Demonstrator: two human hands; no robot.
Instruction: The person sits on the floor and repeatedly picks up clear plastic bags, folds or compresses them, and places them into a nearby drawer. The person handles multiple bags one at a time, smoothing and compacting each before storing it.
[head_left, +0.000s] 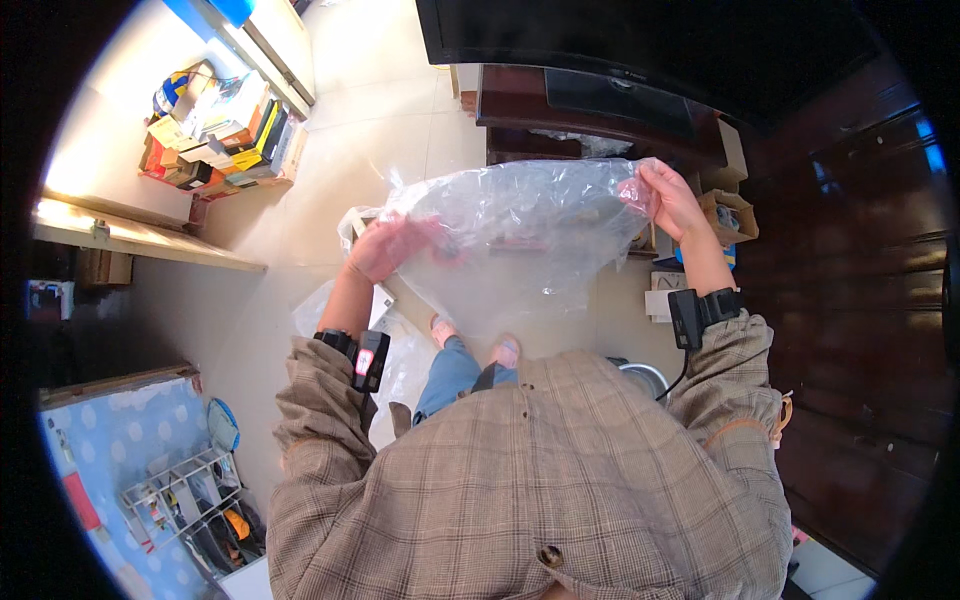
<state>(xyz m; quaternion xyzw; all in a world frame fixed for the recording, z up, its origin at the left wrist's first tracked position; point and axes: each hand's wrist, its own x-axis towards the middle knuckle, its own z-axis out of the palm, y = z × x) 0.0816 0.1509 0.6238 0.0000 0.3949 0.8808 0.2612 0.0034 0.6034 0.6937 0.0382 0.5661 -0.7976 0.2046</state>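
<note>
A large clear plastic bag or sheet (525, 217) is stretched between my two hands, above the floor in front of me. My right hand (666, 196) pinches its upper right corner between thumb and fingers. At the left end, my left hand (379, 247) holds the plastic, its fingers showing blurred through the film, so their exact grip is hard to make out. The sheet hangs in creases and lets the floor show through. More clear plastic (405, 352) lies on the floor below my left forearm, partly over a white flat object (384, 301).
A television (637, 37) stands on a dark wooden stand (517, 97) ahead. Dark cabinet doors (847, 315) line the right, near cardboard boxes (726, 214). Stacked books and boxes (232, 142) are at upper left, a wire rack (184, 495) at lower left. A metal-rimmed round container (646, 375) sits by my right side.
</note>
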